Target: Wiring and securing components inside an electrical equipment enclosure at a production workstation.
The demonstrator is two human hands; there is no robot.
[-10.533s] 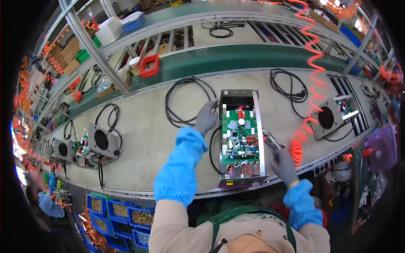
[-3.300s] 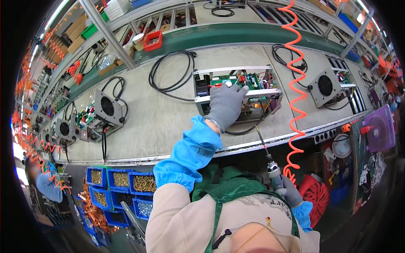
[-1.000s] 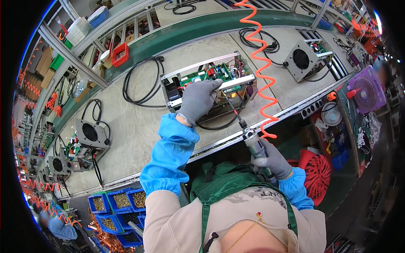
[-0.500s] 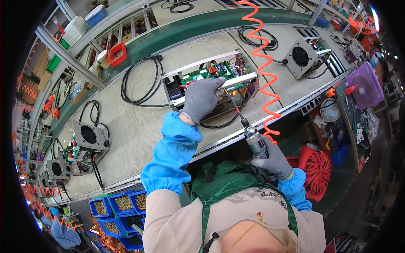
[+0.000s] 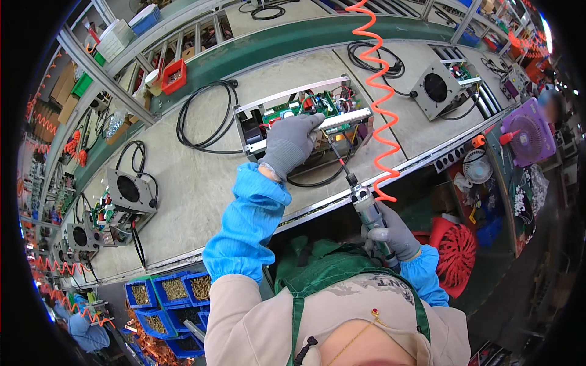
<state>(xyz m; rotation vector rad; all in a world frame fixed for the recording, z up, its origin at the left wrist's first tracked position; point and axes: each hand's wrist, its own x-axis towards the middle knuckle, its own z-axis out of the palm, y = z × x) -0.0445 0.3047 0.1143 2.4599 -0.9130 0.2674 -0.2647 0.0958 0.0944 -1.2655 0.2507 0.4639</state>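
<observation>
A metal-framed electronic unit [image 5: 361, 114] with a green circuit board [image 5: 330, 105] lies on the bench in front of me. My left hand [image 5: 289, 144], in a grey glove, is closed over the unit's near rail, its index finger stretched toward the board; the fingertips are partly hidden. My right hand [image 5: 400, 235], gloved alike, wraps round a silver pneumatic screwdriver [image 5: 368, 210] below the bench's near edge. The driver's thin bit [image 5: 336, 152] slants up and left to the near side of the unit, close to my left fingers. Whether its tip touches a screw is too small to tell.
An orange coiled air hose [image 5: 381, 110] hangs just right of the unit. Black cable coils [image 5: 207, 116] lie to its left. Similar units with fans [image 5: 436, 90] stand at both sides. Blue bins of screws [image 5: 173, 289] sit lower left, a purple fan [image 5: 528, 132] at right.
My right hand and the screwdriver have shifted slightly left, and the hose's lower end has swung left too. My left hand stays on the unit's rail.
</observation>
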